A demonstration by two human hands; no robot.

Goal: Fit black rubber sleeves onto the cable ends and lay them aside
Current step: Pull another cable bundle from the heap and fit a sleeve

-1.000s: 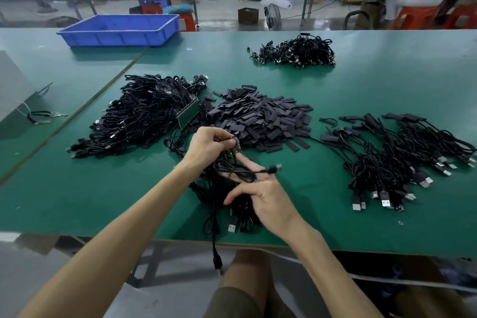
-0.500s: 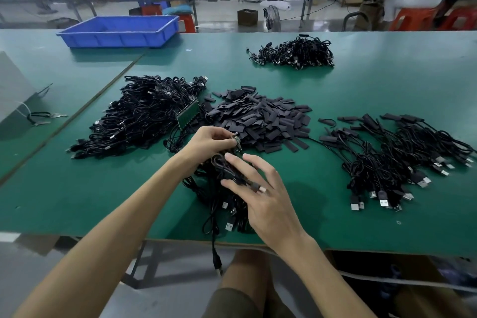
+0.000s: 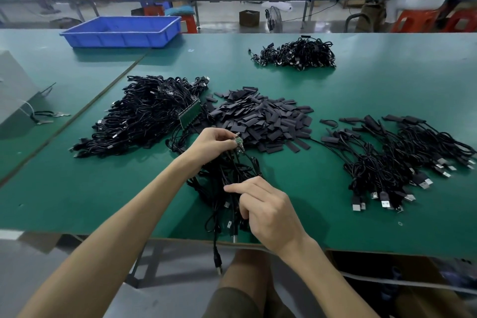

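At the near edge of the green table, my left hand grips a bundle of cables just below their bare green board ends, which fan out above my fingers. My right hand is down in the loose tails of the same bundle, fingers curled and forefinger out; whether it actually has one strand pinched cannot be told from here. The heap of black rubber sleeves lies just beyond the left hand, the unsleeved cables to the far left, and the finished cables to the right.

The job now, as I judge it, is to free a single cable without dragging its neighbours. I should keep the left grip firm near the boards, trace one strand up to its end, and only then reach for a sleeve. Tugging from the plug end risks knotting the tangle.
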